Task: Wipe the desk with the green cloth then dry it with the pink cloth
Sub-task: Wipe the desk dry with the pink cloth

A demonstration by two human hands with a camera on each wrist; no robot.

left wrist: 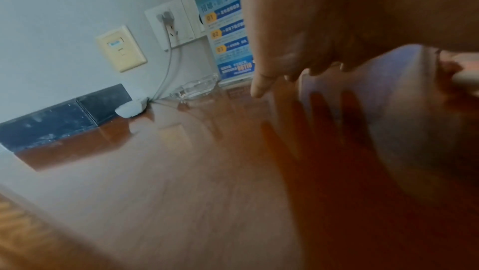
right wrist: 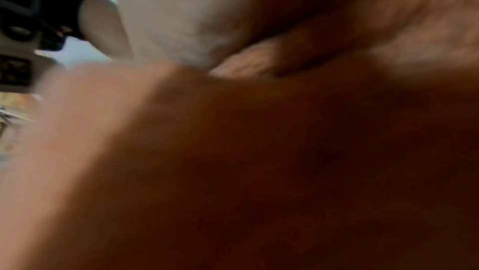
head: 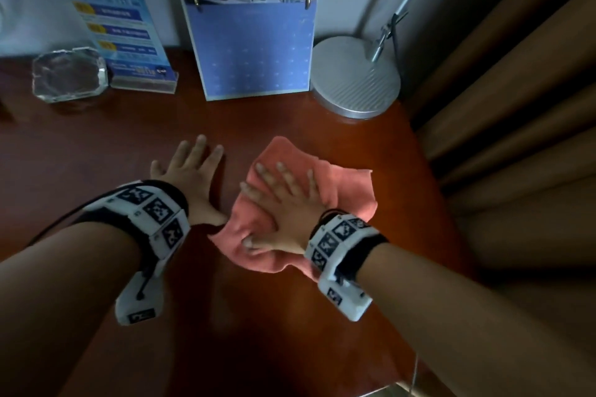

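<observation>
Two hands lie flat on the dark wooden surface (head: pixel 290 316). Your right hand (head: pixel 283 206) presses down on the pink cloth (head: pixel 342 190) with fingers straight and spread, so the crumpled cloth sits beneath it and spills out to its right. Your left hand (head: pixel 190 177) rests just beside the cloth, palm down, fingers straight, holding nothing. Beyond your fingertips stand a blue calendar (head: pixel 254 51), a round lamp base (head: pixel 354 80) and a glass block (head: pixel 69 74).
</observation>
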